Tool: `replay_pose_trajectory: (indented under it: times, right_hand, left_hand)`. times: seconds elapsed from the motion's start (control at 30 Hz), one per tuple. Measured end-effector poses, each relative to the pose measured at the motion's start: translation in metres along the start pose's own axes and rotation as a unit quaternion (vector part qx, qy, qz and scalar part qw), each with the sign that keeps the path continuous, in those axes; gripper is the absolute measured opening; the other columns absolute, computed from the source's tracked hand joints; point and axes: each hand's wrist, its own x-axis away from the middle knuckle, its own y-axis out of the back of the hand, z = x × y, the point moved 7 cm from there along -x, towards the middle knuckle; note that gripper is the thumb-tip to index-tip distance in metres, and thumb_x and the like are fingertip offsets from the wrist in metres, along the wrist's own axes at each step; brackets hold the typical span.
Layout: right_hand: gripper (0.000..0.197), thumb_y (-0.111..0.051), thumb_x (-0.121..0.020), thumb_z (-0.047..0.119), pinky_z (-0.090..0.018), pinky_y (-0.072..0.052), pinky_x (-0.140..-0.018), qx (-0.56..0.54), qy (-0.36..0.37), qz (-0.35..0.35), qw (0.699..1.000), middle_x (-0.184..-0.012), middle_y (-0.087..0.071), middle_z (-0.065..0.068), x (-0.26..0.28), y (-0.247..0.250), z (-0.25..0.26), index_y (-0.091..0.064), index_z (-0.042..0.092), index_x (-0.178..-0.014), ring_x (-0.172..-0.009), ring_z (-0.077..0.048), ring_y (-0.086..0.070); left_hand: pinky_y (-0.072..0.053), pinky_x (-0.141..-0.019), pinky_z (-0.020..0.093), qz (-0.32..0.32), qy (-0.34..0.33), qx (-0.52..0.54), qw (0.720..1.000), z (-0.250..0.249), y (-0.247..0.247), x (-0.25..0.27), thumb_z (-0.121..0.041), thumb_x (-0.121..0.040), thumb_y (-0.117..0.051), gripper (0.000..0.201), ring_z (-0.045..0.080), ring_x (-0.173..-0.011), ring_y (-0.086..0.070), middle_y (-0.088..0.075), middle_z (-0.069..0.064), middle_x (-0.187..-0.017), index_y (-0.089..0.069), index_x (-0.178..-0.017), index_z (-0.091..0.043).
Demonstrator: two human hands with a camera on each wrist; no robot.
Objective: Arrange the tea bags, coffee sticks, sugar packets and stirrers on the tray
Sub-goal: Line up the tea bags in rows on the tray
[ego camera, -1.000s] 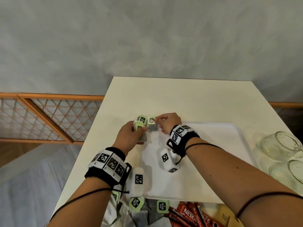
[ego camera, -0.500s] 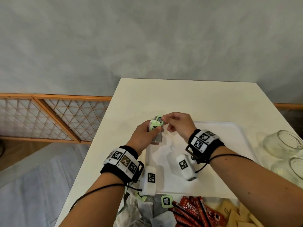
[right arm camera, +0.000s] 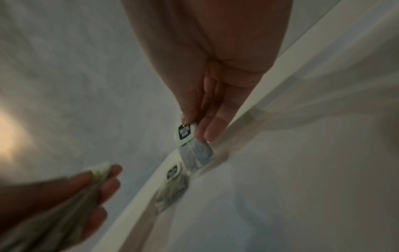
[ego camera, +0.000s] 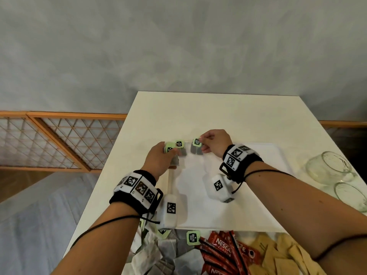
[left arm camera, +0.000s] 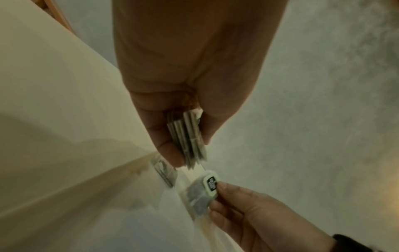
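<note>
Left hand (ego camera: 158,159) curled around a stack of tea bags (left arm camera: 187,141) at the tray (ego camera: 274,155) far-left corner; right hand (ego camera: 215,142) pinches one bag (ego camera: 196,147) by its tag, just beside a placed bag (ego camera: 180,148) at the far rim. Loose bags (ego camera: 168,253), coffee sticks (ego camera: 222,253) and sugar packets (ego camera: 278,253) crowd the near surface; glasses (ego camera: 329,167) right of tray, most tray floor bare

Both my arms reach forward, side by side. My left hand (ego camera: 158,158) is curled, thumb on one side and fingers (left arm camera: 166,148) on the other, and grips a small stack of tea bags (left arm camera: 186,136). My right hand (ego camera: 215,142) is a bit farther out. Its thumb and fingertips (right arm camera: 210,129) pinch one tea bag (right arm camera: 194,145) by its top. Black bands wrap both my wrists.
</note>
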Motion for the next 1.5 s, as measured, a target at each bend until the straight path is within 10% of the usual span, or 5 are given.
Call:
replay_pose_trajectory:
  times: [0.6,0.87,1.0,1.2,1.5]
  right_hand:
    - [0.008,-0.072,-0.084,0.006,-0.035,-0.061,-0.065,0.079,-0.018,-0.037,0.996,-0.071,-0.069,-0.012,-0.016,-0.026,-0.003,-0.073,-0.001,-0.088,-0.059,-0.023,-0.065]
    - [0.035,-0.074,-0.082,0.037,-0.027,-0.051,-0.057,-0.040,0.000,0.004,0.999,-0.071,-0.066,-0.004,0.017,-0.022,0.010,-0.071,0.003,-0.088,-0.057,-0.016,-0.059]
    - [0.026,-0.073,-0.084,0.018,-0.021,-0.049,-0.052,-0.075,-0.025,0.117,0.990,-0.072,-0.065,-0.006,0.044,-0.034,0.008,-0.071,-0.003,-0.098,-0.056,-0.013,-0.057]
    - [0.011,-0.072,-0.085,0.008,-0.023,-0.054,-0.054,-0.125,-0.015,0.062,0.990,-0.074,-0.065,-0.008,0.046,-0.012,0.004,-0.070,0.000,-0.092,-0.053,-0.012,-0.055]
    - [0.015,-0.071,-0.085,0.009,-0.023,-0.052,-0.052,-0.139,-0.047,0.089,0.985,-0.074,-0.066,-0.007,0.045,-0.011,0.002,-0.069,0.002,-0.099,-0.052,-0.011,-0.059]
  left_hand:
    - [-0.060,-0.059,0.030,-0.001,0.005,0.015,1.000,0.006,0.000,-0.009,-0.015,-0.095,-0.061,0.019,0.023,-0.074,-0.066,-0.067,0.016,-0.095,-0.063,-0.106,0.000]
    - [-0.061,-0.065,0.033,0.018,0.000,0.057,0.998,0.004,-0.009,0.000,-0.018,-0.080,-0.079,0.033,0.019,-0.078,-0.071,-0.071,0.015,-0.097,-0.064,-0.107,-0.005]
    - [-0.061,-0.074,0.037,0.021,-0.016,0.013,1.000,0.000,-0.016,0.005,-0.026,-0.073,-0.085,0.034,0.021,-0.084,-0.072,-0.073,0.008,-0.092,-0.066,-0.099,-0.016]
    - [-0.060,-0.078,0.037,0.112,0.040,0.183,0.976,-0.004,-0.032,0.016,-0.003,-0.092,-0.058,0.021,0.030,-0.095,-0.069,-0.069,0.019,-0.110,-0.063,-0.113,-0.005]
    - [-0.061,-0.069,0.031,0.067,-0.009,0.124,0.990,-0.008,-0.029,0.011,0.005,-0.090,-0.059,0.024,0.023,-0.084,-0.069,-0.070,0.015,-0.102,-0.064,-0.111,-0.006]
